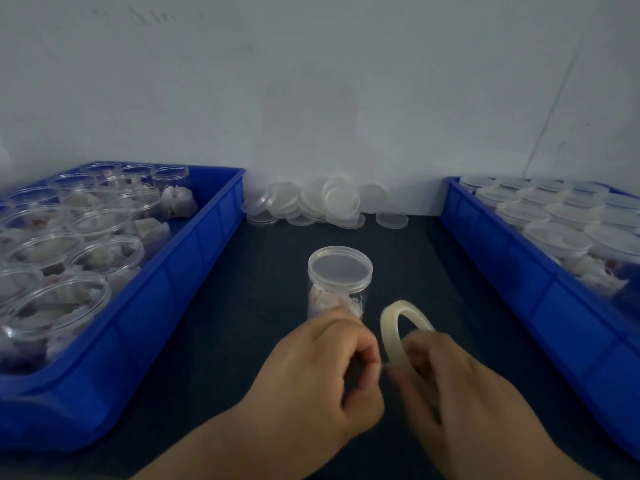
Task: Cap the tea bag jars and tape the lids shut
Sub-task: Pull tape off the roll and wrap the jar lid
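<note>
- A small clear plastic jar (pixel 337 289) with white tea bags inside stands upright near the middle of the dark surface (pixel 242 323), between the two trays.
- A clear round lid (pixel 340 266) is already seated on this jar; no tape can be made out on it.
- A pale, translucent tape roll (pixel 391 327) is held on edge just right of the jar and a little nearer the person.
- The right hand (pixel 460 382) is blurred; its grip is closed round the lower part of the tape roll, with the fingers curled over the rim.
- The left hand (pixel 322 372) is held in front of the jar's base, fingers curled, thumb and forefinger tips pressed together just beside the tape roll. Whether a tape end is caught in that grip cannot be told.
- A blue plastic tray (pixel 194 244) on the left is filled with uncapped clear jars (pixel 104 251) of tea bags.
- A second blue plastic tray (pixel 502 258) on the right holds capped jars (pixel 554 237).
- A heap of loose clear lids (pixel 322 202) is piled at the back of the surface, against the pale wall (pixel 311 81).
</note>
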The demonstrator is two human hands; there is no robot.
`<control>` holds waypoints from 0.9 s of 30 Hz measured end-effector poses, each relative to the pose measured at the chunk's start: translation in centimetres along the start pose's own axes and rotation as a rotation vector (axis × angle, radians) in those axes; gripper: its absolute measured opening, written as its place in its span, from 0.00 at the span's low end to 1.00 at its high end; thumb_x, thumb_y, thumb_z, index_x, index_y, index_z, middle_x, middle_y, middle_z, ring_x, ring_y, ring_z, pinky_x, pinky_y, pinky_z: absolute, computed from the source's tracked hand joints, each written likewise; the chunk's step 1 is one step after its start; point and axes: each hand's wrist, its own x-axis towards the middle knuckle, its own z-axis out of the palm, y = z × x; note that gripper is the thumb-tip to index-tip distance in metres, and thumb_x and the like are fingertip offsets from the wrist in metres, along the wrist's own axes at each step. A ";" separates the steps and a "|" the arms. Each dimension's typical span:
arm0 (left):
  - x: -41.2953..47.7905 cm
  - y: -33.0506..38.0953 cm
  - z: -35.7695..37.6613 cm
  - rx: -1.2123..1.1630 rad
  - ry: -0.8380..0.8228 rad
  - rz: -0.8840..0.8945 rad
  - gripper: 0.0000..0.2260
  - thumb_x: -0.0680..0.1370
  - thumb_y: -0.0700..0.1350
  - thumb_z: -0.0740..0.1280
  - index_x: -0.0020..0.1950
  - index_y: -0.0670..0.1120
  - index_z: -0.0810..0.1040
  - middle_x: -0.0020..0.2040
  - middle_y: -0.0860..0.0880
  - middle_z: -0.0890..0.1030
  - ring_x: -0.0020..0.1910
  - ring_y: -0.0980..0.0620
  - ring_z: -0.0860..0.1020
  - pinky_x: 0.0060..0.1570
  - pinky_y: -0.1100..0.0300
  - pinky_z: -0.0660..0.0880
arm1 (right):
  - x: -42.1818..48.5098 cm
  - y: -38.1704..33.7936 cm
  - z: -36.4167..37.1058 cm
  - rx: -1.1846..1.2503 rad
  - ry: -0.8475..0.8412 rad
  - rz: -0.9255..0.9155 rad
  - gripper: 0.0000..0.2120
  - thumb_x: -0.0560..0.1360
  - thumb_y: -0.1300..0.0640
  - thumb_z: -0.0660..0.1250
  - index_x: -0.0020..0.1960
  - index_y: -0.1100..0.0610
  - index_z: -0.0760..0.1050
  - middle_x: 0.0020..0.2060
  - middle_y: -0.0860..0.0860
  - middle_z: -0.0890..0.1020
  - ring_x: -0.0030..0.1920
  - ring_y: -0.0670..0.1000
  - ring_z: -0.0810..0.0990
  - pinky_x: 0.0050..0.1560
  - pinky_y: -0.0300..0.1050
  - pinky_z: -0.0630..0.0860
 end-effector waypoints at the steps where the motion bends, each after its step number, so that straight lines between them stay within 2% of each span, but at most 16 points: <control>1: -0.1 0.0 0.2 -0.014 -0.036 0.036 0.02 0.73 0.49 0.65 0.43 0.52 0.73 0.42 0.61 0.72 0.38 0.57 0.75 0.37 0.66 0.74 | -0.1 0.4 0.0 0.022 -0.033 0.067 0.22 0.76 0.37 0.61 0.61 0.28 0.50 0.41 0.35 0.74 0.41 0.34 0.76 0.39 0.29 0.73; 2: -0.2 0.0 0.3 -0.031 -0.060 0.051 0.03 0.73 0.48 0.65 0.43 0.50 0.74 0.43 0.61 0.72 0.38 0.57 0.75 0.37 0.66 0.74 | -0.1 0.7 0.0 0.026 -0.085 0.107 0.28 0.77 0.38 0.60 0.62 0.24 0.41 0.43 0.34 0.75 0.45 0.32 0.75 0.41 0.27 0.73; 3: -0.3 0.0 0.4 -0.060 -0.071 0.044 0.03 0.73 0.47 0.65 0.43 0.48 0.75 0.43 0.62 0.72 0.38 0.57 0.75 0.37 0.66 0.74 | 0.1 1.0 -0.1 0.039 -0.129 0.103 0.31 0.78 0.39 0.60 0.62 0.21 0.38 0.43 0.33 0.76 0.46 0.32 0.76 0.42 0.27 0.72; 4: -0.3 -0.2 0.5 -0.087 -0.073 0.030 0.03 0.73 0.47 0.65 0.42 0.48 0.75 0.43 0.62 0.71 0.39 0.57 0.75 0.38 0.66 0.75 | 0.2 1.1 -0.1 0.081 -0.179 0.093 0.30 0.79 0.41 0.59 0.63 0.18 0.41 0.43 0.34 0.77 0.46 0.33 0.77 0.41 0.28 0.73; 5: -0.4 -0.3 0.7 -0.103 -0.067 0.020 0.03 0.73 0.47 0.65 0.42 0.49 0.75 0.42 0.63 0.71 0.39 0.57 0.75 0.38 0.66 0.74 | 0.3 1.1 -0.1 0.173 -0.244 0.106 0.25 0.79 0.43 0.59 0.62 0.17 0.51 0.43 0.36 0.80 0.45 0.35 0.79 0.41 0.29 0.73; 7: -0.6 -0.5 0.9 -0.121 -0.054 -0.005 0.02 0.73 0.48 0.65 0.42 0.50 0.75 0.42 0.66 0.72 0.39 0.56 0.76 0.38 0.68 0.74 | 0.4 1.3 0.0 0.387 -0.335 0.162 0.16 0.80 0.48 0.61 0.54 0.24 0.69 0.42 0.36 0.82 0.41 0.40 0.82 0.40 0.29 0.74; 9: -0.8 -0.7 0.9 -0.144 -0.020 -0.064 0.04 0.74 0.49 0.64 0.42 0.51 0.75 0.42 0.65 0.74 0.40 0.55 0.77 0.39 0.69 0.73 | 0.4 1.6 0.1 0.502 -0.354 0.217 0.15 0.80 0.51 0.63 0.49 0.27 0.75 0.41 0.36 0.83 0.39 0.41 0.82 0.39 0.28 0.74; 11: -0.8 -0.8 1.1 -0.135 -0.008 -0.143 0.04 0.76 0.52 0.63 0.43 0.54 0.74 0.43 0.60 0.76 0.43 0.54 0.77 0.40 0.68 0.73 | 0.4 1.8 0.2 0.542 -0.320 0.241 0.13 0.78 0.46 0.64 0.48 0.25 0.75 0.41 0.35 0.82 0.42 0.36 0.80 0.40 0.25 0.72; 13: -1.0 -1.1 1.5 -0.088 0.023 -0.200 0.01 0.77 0.52 0.64 0.45 0.58 0.74 0.47 0.59 0.75 0.48 0.55 0.77 0.44 0.70 0.73 | 0.5 1.8 0.5 0.522 -0.272 0.248 0.07 0.73 0.37 0.62 0.48 0.25 0.75 0.41 0.35 0.81 0.43 0.36 0.79 0.42 0.25 0.71; 14: -1.1 -1.5 1.6 -0.061 0.084 -0.223 0.03 0.76 0.50 0.65 0.48 0.59 0.74 0.48 0.59 0.75 0.49 0.56 0.77 0.45 0.71 0.73 | 0.5 2.0 0.7 0.466 -0.248 0.219 0.09 0.70 0.33 0.59 0.49 0.25 0.74 0.42 0.34 0.80 0.44 0.36 0.78 0.43 0.26 0.71; 17: -0.7 -3.4 1.8 -0.072 0.313 -0.355 0.25 0.73 0.45 0.73 0.59 0.66 0.66 0.58 0.62 0.68 0.56 0.61 0.74 0.47 0.70 0.75 | 0.7 2.6 1.0 0.272 -0.159 0.172 0.19 0.66 0.27 0.51 0.52 0.27 0.71 0.48 0.31 0.76 0.49 0.35 0.75 0.44 0.30 0.72; 18: -0.2 -4.3 1.8 -0.083 0.330 -0.400 0.32 0.71 0.45 0.76 0.62 0.69 0.61 0.63 0.61 0.64 0.60 0.64 0.72 0.53 0.68 0.75 | 0.8 2.9 1.0 0.220 -0.136 0.160 0.20 0.66 0.27 0.50 0.53 0.28 0.70 0.49 0.30 0.75 0.49 0.35 0.75 0.43 0.33 0.73; 20: 1.5 -6.1 1.9 -0.073 0.256 -0.487 0.46 0.68 0.48 0.81 0.71 0.69 0.53 0.67 0.67 0.54 0.71 0.62 0.63 0.72 0.58 0.66 | 1.3 3.1 0.7 0.134 -0.088 0.147 0.20 0.67 0.27 0.48 0.53 0.30 0.69 0.49 0.30 0.74 0.48 0.34 0.74 0.38 0.34 0.71; 22: 3.7 -7.2 2.0 -0.125 0.116 -0.608 0.58 0.64 0.50 0.84 0.79 0.65 0.46 0.75 0.61 0.52 0.77 0.55 0.58 0.75 0.54 0.59 | 1.9 3.1 0.2 0.075 -0.025 0.146 0.21 0.68 0.28 0.46 0.49 0.35 0.72 0.43 0.36 0.76 0.46 0.33 0.74 0.34 0.34 0.70; 24: 5.1 -7.7 2.4 -0.257 0.001 -0.647 0.61 0.65 0.48 0.84 0.80 0.64 0.40 0.78 0.52 0.59 0.74 0.55 0.63 0.71 0.57 0.61 | 2.5 2.8 -0.4 0.023 0.034 0.116 0.19 0.70 0.30 0.47 0.44 0.37 0.72 0.37 0.40 0.75 0.45 0.34 0.74 0.34 0.33 0.68; 27: 5.3 -7.8 3.0 -0.357 0.037 -0.599 0.57 0.69 0.47 0.81 0.80 0.64 0.41 0.75 0.54 0.67 0.68 0.62 0.68 0.66 0.65 0.63 | 3.0 1.8 -1.5 0.000 0.097 0.077 0.17 0.72 0.32 0.47 0.45 0.37 0.72 0.36 0.39 0.73 0.39 0.39 0.74 0.35 0.32 0.64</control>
